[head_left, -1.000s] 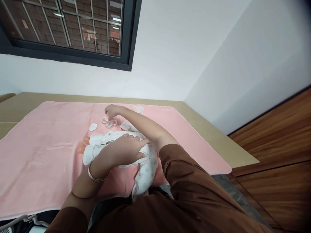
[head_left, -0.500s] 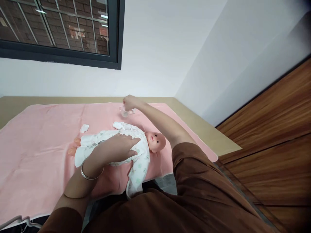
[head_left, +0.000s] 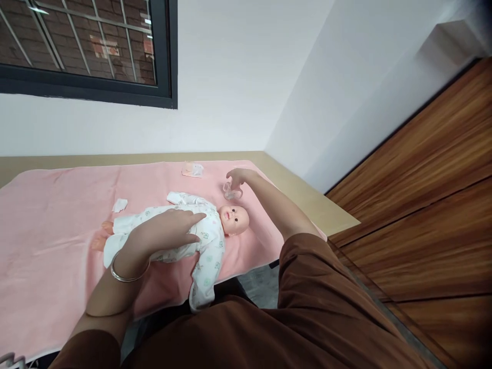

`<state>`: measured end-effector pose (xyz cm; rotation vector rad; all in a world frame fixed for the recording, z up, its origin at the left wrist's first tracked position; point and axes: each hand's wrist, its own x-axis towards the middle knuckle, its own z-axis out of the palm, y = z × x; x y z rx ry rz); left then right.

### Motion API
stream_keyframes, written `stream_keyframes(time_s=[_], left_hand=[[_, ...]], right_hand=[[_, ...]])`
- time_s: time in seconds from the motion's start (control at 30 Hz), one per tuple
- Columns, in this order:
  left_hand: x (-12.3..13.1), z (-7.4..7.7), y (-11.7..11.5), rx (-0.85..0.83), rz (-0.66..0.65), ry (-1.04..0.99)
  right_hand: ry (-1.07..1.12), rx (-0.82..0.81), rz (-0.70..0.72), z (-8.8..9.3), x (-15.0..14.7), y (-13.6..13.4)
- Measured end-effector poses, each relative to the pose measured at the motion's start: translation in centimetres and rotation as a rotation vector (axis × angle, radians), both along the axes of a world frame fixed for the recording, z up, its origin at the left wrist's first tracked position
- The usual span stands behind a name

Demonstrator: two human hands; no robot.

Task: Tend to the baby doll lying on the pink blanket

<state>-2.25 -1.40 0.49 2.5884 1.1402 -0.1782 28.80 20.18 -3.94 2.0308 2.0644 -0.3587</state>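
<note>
My left hand [head_left: 169, 230] flat on doll [head_left: 180, 233], fingers open. Right hand [head_left: 236, 178] fingers pinch dummy [head_left: 231, 191] above doll's head. Loose pinch: dummy may drop, roll off tabletop [head_left: 307, 197]. Doll's arm hangs off edge; doll may slide.

This looks like a plain indoor room set up for infant-care practice, more a training or home room than a workshop. A beige counter [head_left: 300, 192] stands in a corner of bare white walls [head_left: 238, 77], covered by a pink cloth [head_left: 49, 215] on which a baby doll [head_left: 192, 230] in a printed white sleepsuit lies on its back. A dark-framed window [head_left: 88, 51] looks onto a brick building, and wood panelling [head_left: 423, 205] lines the right side.
</note>
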Motion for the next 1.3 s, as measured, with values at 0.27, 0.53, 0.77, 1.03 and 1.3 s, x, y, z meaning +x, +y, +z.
stream_keyframes(time_s=[0.27, 0.53, 0.77, 1.03, 1.3], left_hand=[[-1.0, -0.6, 1.8, -0.03, 0.109, 0.009], [-3.2, -0.6, 4.6, -0.017, 0.34, -0.006], [-4.1, -0.8, 5.1, -0.075, 0.463, -0.01], [-4.2, -1.0, 5.4, -0.065, 0.483, -0.014], [-4.1, -0.2, 4.3, -0.038, 0.448, -0.025]], right_hand=[[0.246, 0.431, 0.103, 1.2, 1.2, -3.3], [0.282, 0.496, -0.309, -7.2, 11.6, -2.9], [0.14, 0.195, -0.346, -16.7, 14.9, 0.0], [0.067, 0.169, -0.274, -18.0, 20.4, 1.3], [0.012, 0.25, -0.522, -17.9, 19.4, -1.5]])
